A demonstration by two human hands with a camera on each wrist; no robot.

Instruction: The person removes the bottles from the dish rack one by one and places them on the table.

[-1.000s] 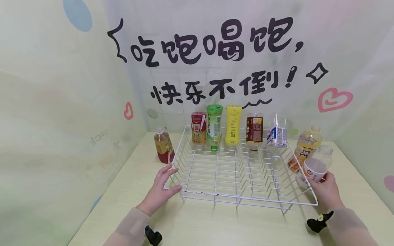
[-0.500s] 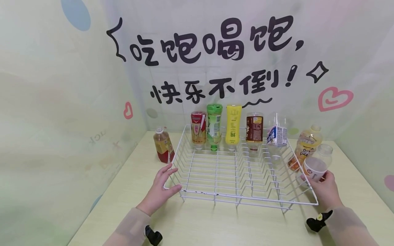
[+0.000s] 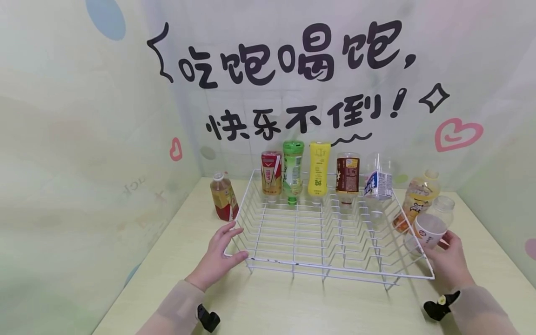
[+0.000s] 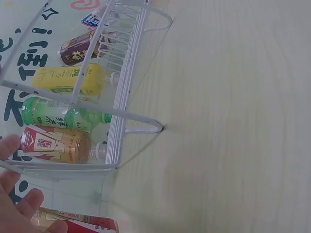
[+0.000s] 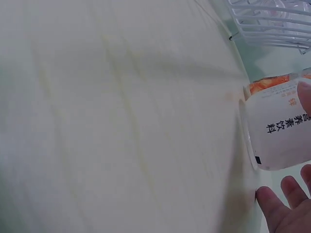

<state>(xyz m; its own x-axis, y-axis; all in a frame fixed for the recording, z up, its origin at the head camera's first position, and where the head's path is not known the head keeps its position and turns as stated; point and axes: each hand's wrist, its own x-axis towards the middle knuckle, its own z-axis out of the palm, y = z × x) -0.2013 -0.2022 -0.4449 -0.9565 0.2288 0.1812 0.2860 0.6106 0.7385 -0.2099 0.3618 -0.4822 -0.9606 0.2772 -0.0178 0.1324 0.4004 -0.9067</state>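
Observation:
My left hand (image 3: 219,253) lies at the front left corner of a white wire dish rack (image 3: 289,264), thumb and fingers spread on either side of the corner. Nearby, a red and yellow drink bottle (image 3: 224,197) stands left of the rack. At the right side, my right hand (image 3: 450,258) is beside a clear bottle with a white label (image 3: 429,230), which stands upright. In the right wrist view, the thumb (image 5: 305,97) overlaps the label of this bottle, while the fingertips (image 5: 267,194) show apart from its side.
Along the rack's back row, several bottles stand upside down: red (image 3: 271,172), green (image 3: 292,172), yellow (image 3: 319,170), brown (image 3: 347,174) and clear with a blue label (image 3: 378,184). An orange-tinted bottle (image 3: 418,195) stands behind the white-labelled one. Lettered walls enclose the table (image 3: 301,307).
My right hand has shifted slightly right and toward me, its fingers a little looser around the white-labelled bottle. The left hand, the rack and the bottles keep their places.

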